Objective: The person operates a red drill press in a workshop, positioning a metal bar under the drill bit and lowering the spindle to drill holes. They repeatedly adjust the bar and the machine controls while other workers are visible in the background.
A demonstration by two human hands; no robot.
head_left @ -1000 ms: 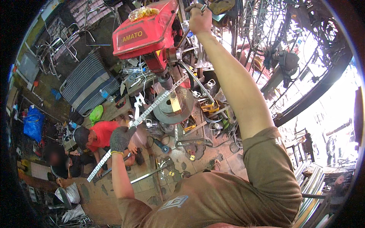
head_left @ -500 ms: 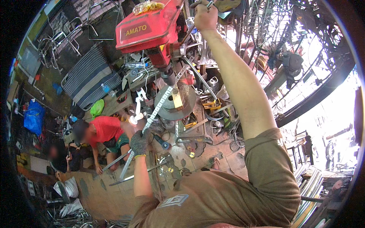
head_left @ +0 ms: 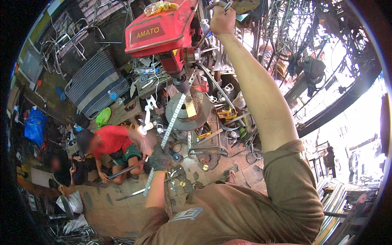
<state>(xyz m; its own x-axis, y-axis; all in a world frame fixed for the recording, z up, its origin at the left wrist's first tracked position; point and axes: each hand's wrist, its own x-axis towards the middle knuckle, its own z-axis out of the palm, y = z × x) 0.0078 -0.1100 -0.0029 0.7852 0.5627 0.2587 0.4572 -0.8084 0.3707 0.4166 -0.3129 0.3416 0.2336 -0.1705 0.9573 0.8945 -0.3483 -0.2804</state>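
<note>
A red drill press (head_left: 153,32) stands in front of me at the top. My right hand (head_left: 223,22), bare, is closed around its metal feed lever (head_left: 228,5), the arm stretched far forward. Below the chuck (head_left: 181,84), a long pale metal strip (head_left: 173,119) with a row of holes or marks crosses the round drill table (head_left: 201,121). My left hand (head_left: 159,158), in a dark grey glove, grips the near part of this strip. A yellowish block (head_left: 190,107) lies on the drill table beside the strip. Whether a drill bit touches the strip cannot be made out.
A white work lamp (head_left: 148,116) stands left of the drill table. Farther left, a person in a red shirt (head_left: 110,141) crouches over a bar, near another person. An angle grinder (head_left: 176,156) lies beyond my glove. Cluttered tools (head_left: 226,112) and metal frames crowd the right.
My left hand has shifted slightly right, and the strip's near end has swung right, so it lies steeper across the drill table. My right hand stays on the lever, nearly unmoved.
</note>
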